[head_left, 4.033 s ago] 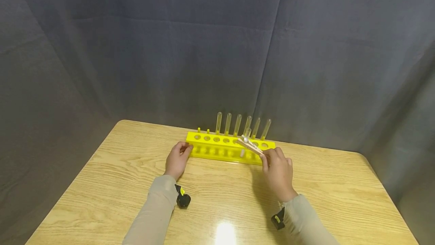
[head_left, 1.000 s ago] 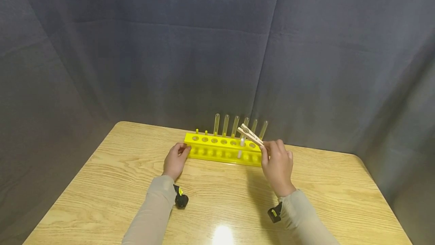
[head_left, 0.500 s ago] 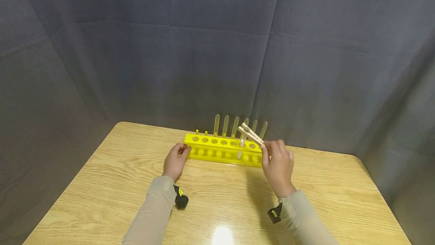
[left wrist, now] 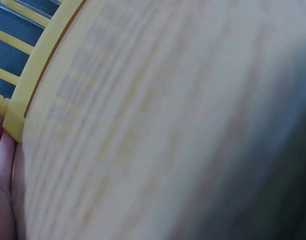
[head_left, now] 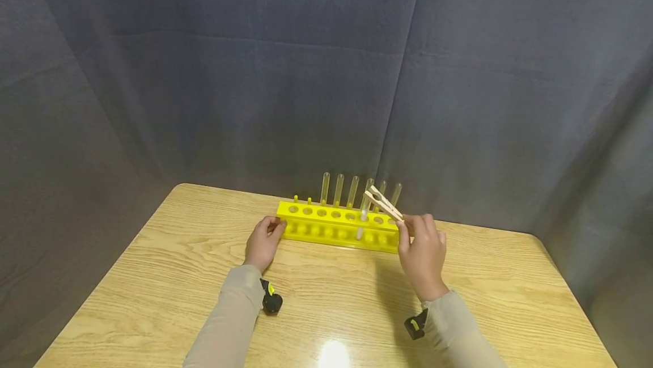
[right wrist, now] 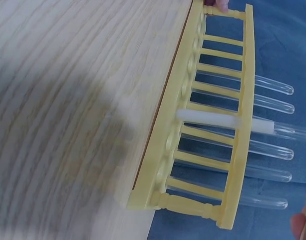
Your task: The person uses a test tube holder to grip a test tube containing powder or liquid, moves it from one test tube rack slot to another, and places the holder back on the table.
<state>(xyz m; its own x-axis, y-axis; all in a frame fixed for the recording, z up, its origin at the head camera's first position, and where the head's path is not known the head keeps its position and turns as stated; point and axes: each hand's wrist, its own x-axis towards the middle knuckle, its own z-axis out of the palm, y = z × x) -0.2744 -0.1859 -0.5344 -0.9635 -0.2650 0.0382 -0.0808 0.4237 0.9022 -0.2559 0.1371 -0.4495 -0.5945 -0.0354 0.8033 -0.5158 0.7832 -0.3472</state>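
Observation:
A yellow test tube rack (head_left: 306, 233) stands near the table's back edge. My left hand (head_left: 263, 241) grips its left end; in the right wrist view a fingertip (right wrist: 222, 5) shows on that end post. One test tube (right wrist: 207, 118) with white contents sits upright through a hole right of the rack's middle, its top reaching above the upper plate. My right hand (head_left: 423, 252) pinches a wooden test tube clamp (head_left: 385, 203) by its near end, over the rack's right part. The clamp's far tips overlap the tube's upper part in the head view.
Several clear, upside-down test tubes (head_left: 339, 189) stand on the pegs along the rack's back. Two bare yellow pegs (head_left: 296, 199) are at the left. A grey curtain (head_left: 255, 101) hangs behind the wooden table (head_left: 316, 294).
The white-filled tube was higher in the clamp and has come down into the rack. In the last half second the clamp and right hand have shifted right. My left hand stays at the rack's end.

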